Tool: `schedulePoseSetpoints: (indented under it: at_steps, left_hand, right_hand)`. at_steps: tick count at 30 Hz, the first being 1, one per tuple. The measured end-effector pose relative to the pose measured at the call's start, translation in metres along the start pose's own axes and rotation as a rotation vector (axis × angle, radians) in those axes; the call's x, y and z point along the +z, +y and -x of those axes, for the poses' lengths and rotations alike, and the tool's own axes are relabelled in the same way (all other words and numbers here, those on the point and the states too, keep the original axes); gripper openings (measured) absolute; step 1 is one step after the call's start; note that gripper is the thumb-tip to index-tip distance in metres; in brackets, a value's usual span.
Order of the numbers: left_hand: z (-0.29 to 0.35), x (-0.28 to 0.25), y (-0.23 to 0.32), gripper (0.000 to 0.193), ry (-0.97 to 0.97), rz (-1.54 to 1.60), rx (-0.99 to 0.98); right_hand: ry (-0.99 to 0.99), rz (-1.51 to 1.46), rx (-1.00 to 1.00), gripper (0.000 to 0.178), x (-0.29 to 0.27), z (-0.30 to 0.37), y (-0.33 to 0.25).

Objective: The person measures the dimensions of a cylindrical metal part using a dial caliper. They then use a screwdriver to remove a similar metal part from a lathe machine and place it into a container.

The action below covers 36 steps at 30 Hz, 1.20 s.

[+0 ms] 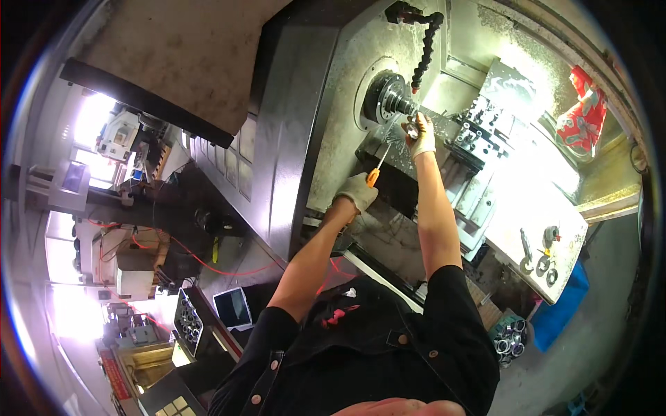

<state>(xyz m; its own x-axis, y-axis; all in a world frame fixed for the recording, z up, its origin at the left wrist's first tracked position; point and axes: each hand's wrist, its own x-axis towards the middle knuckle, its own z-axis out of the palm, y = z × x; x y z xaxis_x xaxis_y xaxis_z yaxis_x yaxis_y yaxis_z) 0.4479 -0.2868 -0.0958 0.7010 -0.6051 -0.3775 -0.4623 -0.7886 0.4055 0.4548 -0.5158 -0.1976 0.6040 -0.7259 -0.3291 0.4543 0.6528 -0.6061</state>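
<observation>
My left hand (357, 191), gloved, fingers wrapped round grip of orange-handled tool (373, 178); thin shaft points up toward curly metal shavings (397, 134) below chuck (380, 97). My right hand (422, 143), also gloved, fingers pinching small round metal part (413, 130) just beside chuck's outer end; cannot tell whether they touch. Black segmented hose (426, 55) hangs above. Tool block (479, 136) right of right hand. Farther right, dark ring-shaped pieces (543, 266) on white counter (513, 216). Red patterned bag (583, 125) upper right. Metal rings (510, 340) piled low at right.
</observation>
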Motion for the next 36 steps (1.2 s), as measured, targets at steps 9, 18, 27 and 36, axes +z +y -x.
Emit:
schedulePoseSetpoints:
  at_steps: [9,18,27,36]
  left_hand:
    - [0.062,-0.01,0.003,0.031,0.087,0.082,0.104]
    - [0.144,-0.001,-0.062,0.028,0.2,0.42,0.232]
    - [0.211,-0.049,-0.114,0.018,-0.067,0.65,0.169]
    - [0.207,-0.171,-0.139,0.032,0.263,0.905,0.667]
  right_hand:
    - [0.072,0.258,-0.052,0.046,0.007,-0.014,-0.01]
    - [-0.031,0.589,-0.118,0.07,0.006,-0.009,-0.031]
    - [-0.148,0.675,-0.471,0.067,-0.019,-0.049,-0.02]
    - [-0.083,0.794,-0.029,0.059,0.01,-0.023,-0.041]
